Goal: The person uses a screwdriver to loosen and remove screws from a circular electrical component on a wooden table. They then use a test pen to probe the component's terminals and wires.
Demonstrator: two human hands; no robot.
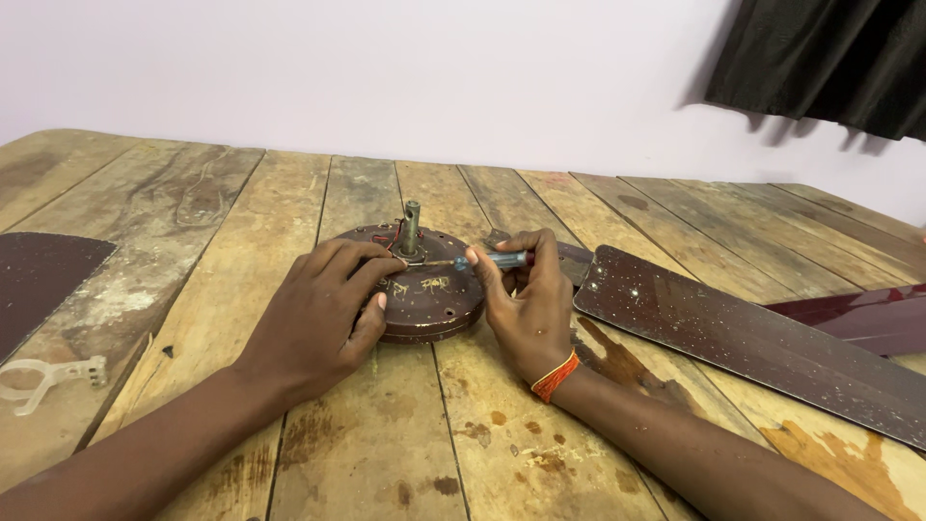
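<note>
We work at a plank bench (241,203) of worn, stained wood that runs back to a pale wall. A long maroon fan blade (752,338) lies flat toward the right edge, with a second maroon blade (858,314) just behind it. A dark flat sheet (39,280) sits at the left edge, and near it a small clear plastic bracket (48,376).

Around the middle of the bench rests the round brown fan motor housing (429,294), lying flat with its short metal shaft (412,227) standing upright from the centre.

Our left hand (318,314) lies against the housing's left side, fingers curled over the rim and top face, grip closed on the housing to steady it. Our right hand (526,309), with an orange thread band (556,376) at the wrist, sits just right of the housing, grip clenched around the blue handle of a small screwdriver (487,260).

The screwdriver's long axis runs nearly level, from the right hand leftward across the housing's top, its thin shank ending close beside the foot of the shaft, where red wires (386,238) show. We cannot tell exactly what the tip touches. So the working point lies left of the right grip, between our two hands.
</note>
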